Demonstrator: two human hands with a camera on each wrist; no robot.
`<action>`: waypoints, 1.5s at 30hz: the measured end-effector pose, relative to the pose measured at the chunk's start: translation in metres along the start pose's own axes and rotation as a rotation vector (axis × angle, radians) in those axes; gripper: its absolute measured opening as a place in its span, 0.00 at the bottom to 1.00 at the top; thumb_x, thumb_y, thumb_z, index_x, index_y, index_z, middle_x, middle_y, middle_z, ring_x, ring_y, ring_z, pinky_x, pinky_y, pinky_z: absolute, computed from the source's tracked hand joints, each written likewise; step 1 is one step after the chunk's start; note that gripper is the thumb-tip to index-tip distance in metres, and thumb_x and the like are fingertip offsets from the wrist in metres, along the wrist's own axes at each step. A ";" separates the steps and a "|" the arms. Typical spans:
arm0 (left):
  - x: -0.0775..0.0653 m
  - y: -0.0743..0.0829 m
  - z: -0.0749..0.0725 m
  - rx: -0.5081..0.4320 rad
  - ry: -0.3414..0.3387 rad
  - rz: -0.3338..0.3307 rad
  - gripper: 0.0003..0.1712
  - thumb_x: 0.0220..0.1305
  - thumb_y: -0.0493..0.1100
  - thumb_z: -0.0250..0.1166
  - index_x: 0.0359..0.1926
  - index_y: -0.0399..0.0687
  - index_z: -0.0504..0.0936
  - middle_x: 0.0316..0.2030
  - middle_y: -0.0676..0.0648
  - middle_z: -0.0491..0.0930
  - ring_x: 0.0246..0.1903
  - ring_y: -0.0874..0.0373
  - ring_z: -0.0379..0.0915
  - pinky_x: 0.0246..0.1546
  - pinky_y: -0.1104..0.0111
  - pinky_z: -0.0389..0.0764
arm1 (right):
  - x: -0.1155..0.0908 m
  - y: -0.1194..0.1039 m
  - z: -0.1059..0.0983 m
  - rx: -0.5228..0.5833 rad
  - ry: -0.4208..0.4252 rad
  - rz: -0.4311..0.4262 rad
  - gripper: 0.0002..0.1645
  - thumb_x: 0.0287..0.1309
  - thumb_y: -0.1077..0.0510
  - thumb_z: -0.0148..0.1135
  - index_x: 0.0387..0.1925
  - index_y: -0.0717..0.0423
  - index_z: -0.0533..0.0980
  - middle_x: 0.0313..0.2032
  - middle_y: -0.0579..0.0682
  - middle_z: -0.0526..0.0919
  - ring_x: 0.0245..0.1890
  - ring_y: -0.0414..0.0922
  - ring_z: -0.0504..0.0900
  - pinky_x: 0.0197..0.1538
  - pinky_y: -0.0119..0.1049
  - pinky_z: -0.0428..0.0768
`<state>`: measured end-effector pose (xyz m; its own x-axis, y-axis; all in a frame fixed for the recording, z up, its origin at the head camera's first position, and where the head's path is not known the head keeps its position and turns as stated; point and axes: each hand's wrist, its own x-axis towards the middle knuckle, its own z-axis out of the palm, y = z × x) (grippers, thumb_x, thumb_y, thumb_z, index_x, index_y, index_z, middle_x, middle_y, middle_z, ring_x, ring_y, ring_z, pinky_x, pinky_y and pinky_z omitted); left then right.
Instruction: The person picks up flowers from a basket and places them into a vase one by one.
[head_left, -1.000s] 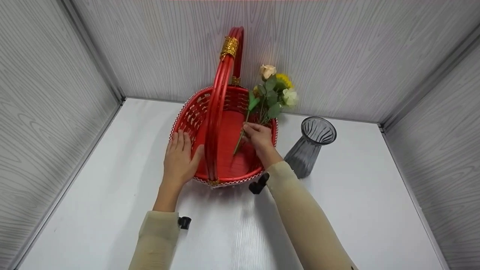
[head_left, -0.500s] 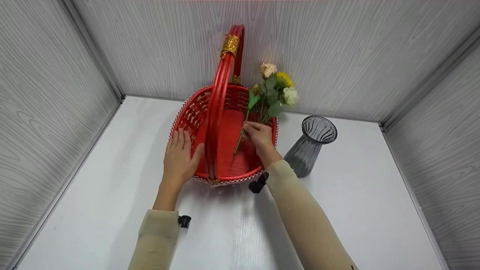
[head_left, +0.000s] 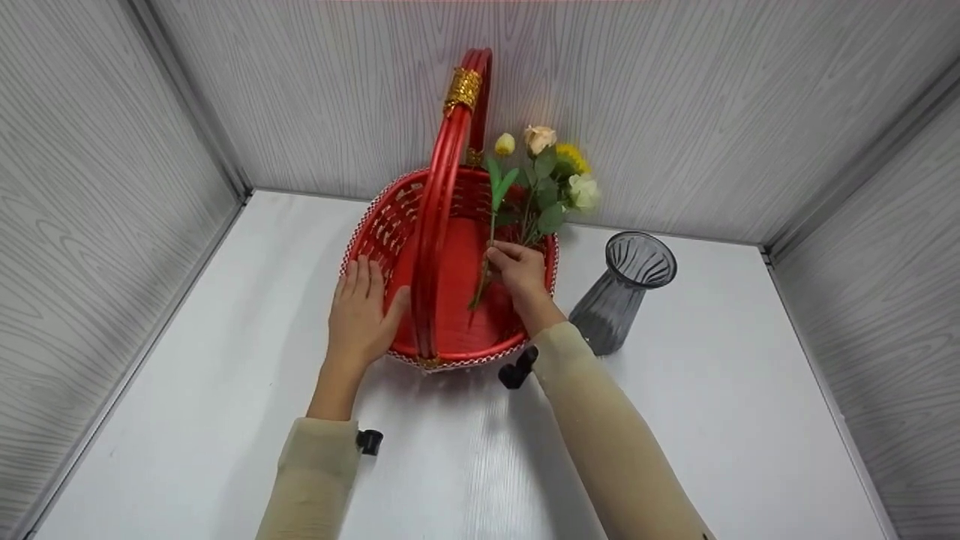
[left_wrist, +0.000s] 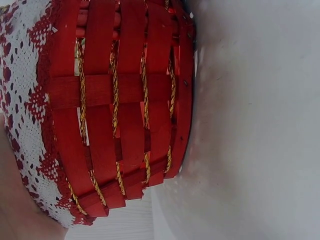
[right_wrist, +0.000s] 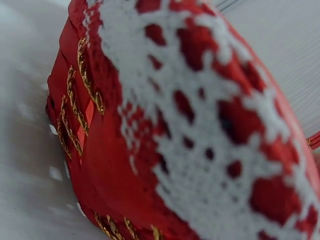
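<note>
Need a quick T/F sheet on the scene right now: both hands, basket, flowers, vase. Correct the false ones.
1. The right hand pinches a leafy green stem. True.
2. A gold band wraps the handle of the red basket. True.
3. The left hand grips that handle. False: the left hand lies on the basket's left rim, fingers straight.
4. The gray glass vase is outside the basket, to its right. True.
5. The peach rose is in that vase. False: in the head view the rose shows above the basket's far right rim.
</note>
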<state>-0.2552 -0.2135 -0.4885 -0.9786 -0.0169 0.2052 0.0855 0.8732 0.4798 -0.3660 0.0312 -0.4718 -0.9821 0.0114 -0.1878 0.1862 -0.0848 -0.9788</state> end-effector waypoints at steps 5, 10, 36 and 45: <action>0.000 0.000 0.000 -0.005 -0.004 0.000 0.49 0.81 0.66 0.44 0.81 0.28 0.53 0.82 0.30 0.47 0.83 0.38 0.35 0.82 0.50 0.37 | -0.002 0.000 0.001 -0.037 -0.033 -0.015 0.14 0.73 0.64 0.65 0.55 0.65 0.86 0.39 0.55 0.88 0.35 0.44 0.87 0.42 0.38 0.89; 0.001 0.000 0.000 -0.005 0.001 -0.007 0.49 0.81 0.66 0.44 0.81 0.28 0.53 0.82 0.31 0.47 0.83 0.38 0.35 0.82 0.51 0.37 | -0.002 0.003 0.002 -0.024 -0.133 -0.029 0.11 0.72 0.66 0.63 0.51 0.65 0.86 0.36 0.55 0.88 0.31 0.45 0.87 0.39 0.39 0.89; -0.001 0.000 -0.001 0.009 -0.017 -0.021 0.52 0.80 0.69 0.43 0.82 0.30 0.51 0.82 0.31 0.46 0.83 0.38 0.33 0.82 0.51 0.35 | -0.003 0.001 0.002 0.138 -0.194 0.028 0.12 0.74 0.67 0.61 0.54 0.65 0.83 0.45 0.67 0.86 0.36 0.51 0.88 0.53 0.52 0.88; 0.000 0.000 -0.001 0.038 -0.021 -0.021 0.51 0.80 0.68 0.43 0.82 0.30 0.51 0.82 0.30 0.47 0.83 0.38 0.34 0.82 0.50 0.36 | -0.006 -0.003 0.002 0.304 -0.142 0.037 0.06 0.74 0.67 0.63 0.48 0.65 0.81 0.38 0.55 0.86 0.33 0.47 0.88 0.43 0.41 0.90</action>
<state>-0.2553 -0.2135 -0.4875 -0.9839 -0.0253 0.1771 0.0582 0.8907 0.4508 -0.3605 0.0293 -0.4675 -0.9728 -0.1348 -0.1885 0.2262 -0.3763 -0.8985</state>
